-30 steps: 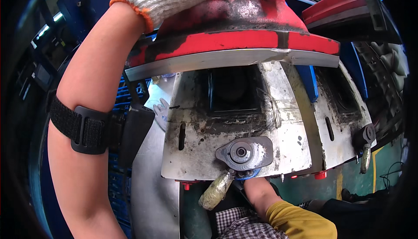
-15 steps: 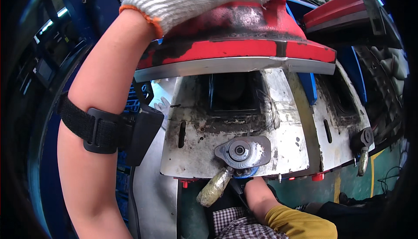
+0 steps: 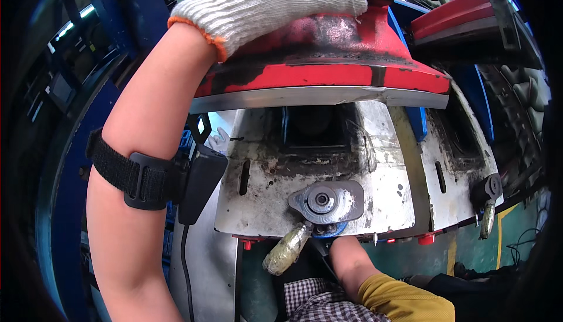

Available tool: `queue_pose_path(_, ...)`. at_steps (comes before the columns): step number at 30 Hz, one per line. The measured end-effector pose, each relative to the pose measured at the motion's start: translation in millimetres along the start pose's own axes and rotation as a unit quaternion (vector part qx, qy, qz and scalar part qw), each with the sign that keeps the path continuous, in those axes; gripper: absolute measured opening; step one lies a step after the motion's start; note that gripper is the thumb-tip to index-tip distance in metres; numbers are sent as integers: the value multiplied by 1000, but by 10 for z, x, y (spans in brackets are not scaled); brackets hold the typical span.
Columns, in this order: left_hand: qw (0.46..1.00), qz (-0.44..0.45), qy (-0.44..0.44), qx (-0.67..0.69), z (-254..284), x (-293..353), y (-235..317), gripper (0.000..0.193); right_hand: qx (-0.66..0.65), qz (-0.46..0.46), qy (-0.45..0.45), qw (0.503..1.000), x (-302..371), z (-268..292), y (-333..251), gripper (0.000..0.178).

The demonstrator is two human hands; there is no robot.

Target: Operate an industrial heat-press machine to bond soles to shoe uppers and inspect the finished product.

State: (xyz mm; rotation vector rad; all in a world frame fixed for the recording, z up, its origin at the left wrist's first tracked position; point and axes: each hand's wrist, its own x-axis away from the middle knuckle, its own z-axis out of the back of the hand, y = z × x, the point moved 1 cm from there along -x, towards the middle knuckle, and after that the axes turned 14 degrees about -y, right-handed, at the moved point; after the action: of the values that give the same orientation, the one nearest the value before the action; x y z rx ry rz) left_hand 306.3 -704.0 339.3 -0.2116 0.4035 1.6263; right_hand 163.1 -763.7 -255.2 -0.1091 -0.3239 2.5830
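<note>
My left hand (image 3: 264, 11), in a white knitted glove with an orange cuff, lies over the upper part of a red cover (image 3: 404, 79) with worn black patches and a metal lower rim. Its thumb stretches along the near side; the other fingers are hidden at the far side. Below the cover is a scuffed white machine plate (image 3: 381, 199) with a dark recess. On its near edge sit a round metal fitting (image 3: 322, 200) and a tape-wrapped handle (image 3: 287, 248). My right forearm (image 3: 350, 261), in a yellow sleeve, reaches under this edge, where my right hand is hidden.
A second white plate (image 3: 463, 193) with its own raised red cover (image 3: 457, 17) and wrapped handle (image 3: 488, 219) stands to the right. A black device (image 3: 202, 175) is strapped to my left forearm, its cable hanging down. Blue panels (image 3: 132, 11) stand at the left.
The red cover and my left hand on it have come slightly lower in the picture. My left forearm has shifted a little to the right. The right forearm has barely moved.
</note>
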Motion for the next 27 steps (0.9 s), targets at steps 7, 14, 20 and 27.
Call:
queue_pose_path(7, 977, 69, -85, 185, -57, 99, 62, 44, 2, -5, 1, 1000, -34, 23, 37, 34)
queue_pose_path(14, 993, -46, 52, -94, -299, -14, -300, 51, -2, 5, -1, 1000, -32, 23, -89, 34)
queue_pose_path(20, 996, -38, 45, -73, -453, 161, -257, 47, -3, 10, 2, 1000, -31, -39, -145, 34)
queue_pose_path(27, 990, -120, 59, -45, -825, 333, -137, 34, 65, 70, 186, 978, 158, -427, -506, 34)
